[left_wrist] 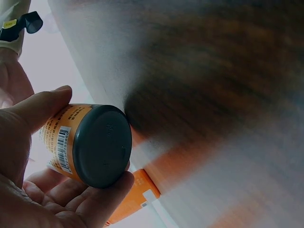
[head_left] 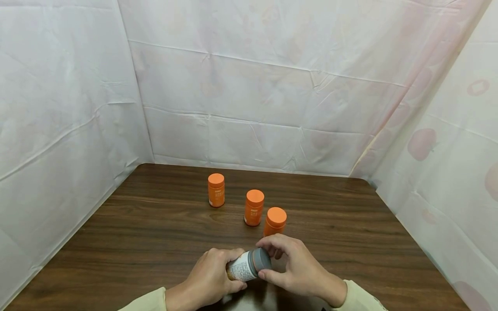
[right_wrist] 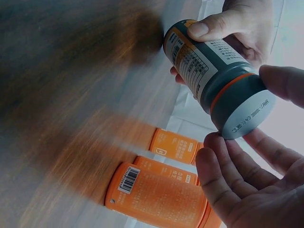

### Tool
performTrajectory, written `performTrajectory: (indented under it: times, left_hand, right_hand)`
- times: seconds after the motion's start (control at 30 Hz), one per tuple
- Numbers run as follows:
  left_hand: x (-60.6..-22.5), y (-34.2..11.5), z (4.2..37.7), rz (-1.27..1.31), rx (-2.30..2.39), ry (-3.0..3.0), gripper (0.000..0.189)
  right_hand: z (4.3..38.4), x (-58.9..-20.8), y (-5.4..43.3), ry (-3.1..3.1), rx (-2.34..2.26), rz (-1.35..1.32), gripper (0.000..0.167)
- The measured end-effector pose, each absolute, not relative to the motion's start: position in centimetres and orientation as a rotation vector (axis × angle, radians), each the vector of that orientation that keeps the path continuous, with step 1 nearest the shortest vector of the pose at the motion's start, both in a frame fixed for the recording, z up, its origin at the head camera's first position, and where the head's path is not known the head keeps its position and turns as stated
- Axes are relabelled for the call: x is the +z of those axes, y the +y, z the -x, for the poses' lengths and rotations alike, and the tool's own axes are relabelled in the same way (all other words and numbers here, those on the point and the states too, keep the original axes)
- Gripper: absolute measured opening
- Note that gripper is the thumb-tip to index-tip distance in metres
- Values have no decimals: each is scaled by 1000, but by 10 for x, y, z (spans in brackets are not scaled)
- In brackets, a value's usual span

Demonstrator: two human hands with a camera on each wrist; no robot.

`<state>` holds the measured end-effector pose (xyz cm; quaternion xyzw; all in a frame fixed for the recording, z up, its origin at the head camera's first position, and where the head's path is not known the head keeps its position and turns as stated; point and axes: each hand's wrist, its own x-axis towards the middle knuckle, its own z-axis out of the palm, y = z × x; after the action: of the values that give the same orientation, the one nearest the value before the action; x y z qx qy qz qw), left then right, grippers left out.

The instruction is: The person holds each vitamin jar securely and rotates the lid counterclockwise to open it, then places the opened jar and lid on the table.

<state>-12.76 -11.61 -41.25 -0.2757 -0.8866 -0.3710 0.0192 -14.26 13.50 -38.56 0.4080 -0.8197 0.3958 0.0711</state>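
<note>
Gripped a gray bottle (head_left: pixel 240 268) by the labelled body in the left hand (head_left: pixel 212 275), tilted over the desk (head_left: pixel 155 242) close to the near edge, top toward the right edge. Pinched the gray cap (head_left: pixel 263 258) between thumb and fingertips of the right hand (head_left: pixel 299 268). Had three orange bottles (head_left: pixel 254 209) upright beyond, slanting from near the far edge toward the near right corner.

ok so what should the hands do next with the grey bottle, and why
I'd probably twist the cap gently with the right hand: its thumb and fingertips sit at the cap's edge, the cap looks seated on the neck, and the left hand grips the body of the tilted grey bottle, which should steady it.
</note>
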Motion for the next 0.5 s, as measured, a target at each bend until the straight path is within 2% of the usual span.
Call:
performTrajectory:
  times: [0.5]
  left_hand:
    - [-413, -116, 127, 836, -1133, -2751, 44]
  right_hand:
    - [145, -387, 134, -2317, 1181, -1365, 68]
